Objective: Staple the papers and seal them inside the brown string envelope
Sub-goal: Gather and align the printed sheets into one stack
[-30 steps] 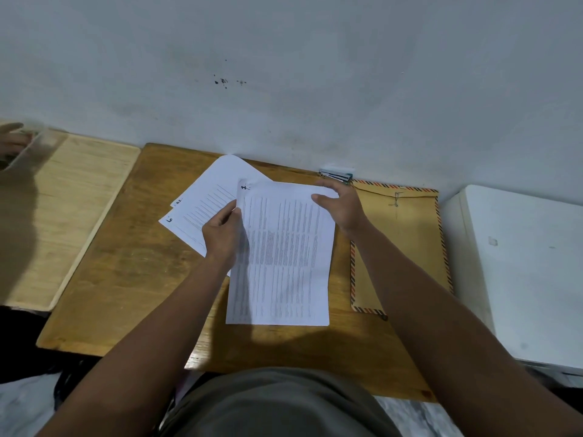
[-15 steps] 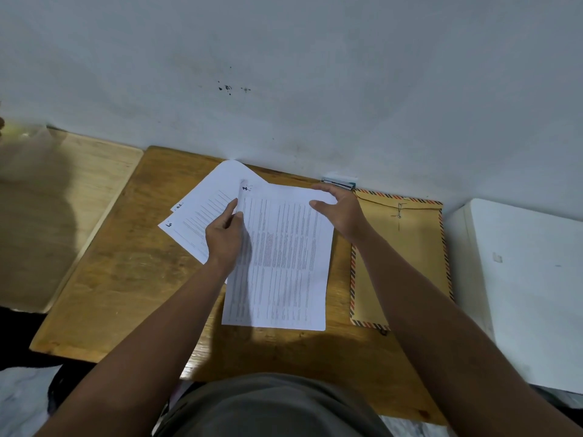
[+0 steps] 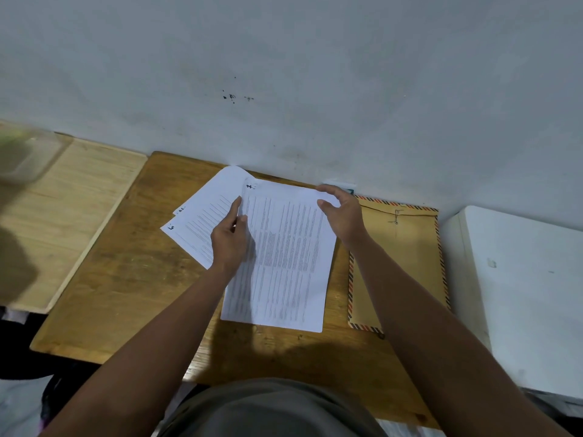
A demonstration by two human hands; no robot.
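Observation:
A printed top sheet (image 3: pixel 284 257) lies on the wooden table (image 3: pixel 126 279), over more white sheets (image 3: pixel 202 216) fanned out to its left. My left hand (image 3: pixel 228 241) holds the top sheet's left edge, thumb pointing up along it. My right hand (image 3: pixel 342 216) holds the sheet's upper right corner with thumb and fingers. The brown string envelope (image 3: pixel 407 247), edged in striped tape, lies flat to the right, partly under my right forearm. A stapler (image 3: pixel 348 190) is barely visible by the wall behind my right hand.
A lighter wooden board (image 3: pixel 69 209) adjoins the table on the left, with a blurred clear plastic container (image 3: pixel 25 156) at its far corner. A white box (image 3: pixel 517 294) stands to the right of the envelope. The wall runs along the table's far edge.
The top sheet has settled flatter on the table, with both hands still on its edges. At the far left, a person's hand has left view and a blurred container now shows.

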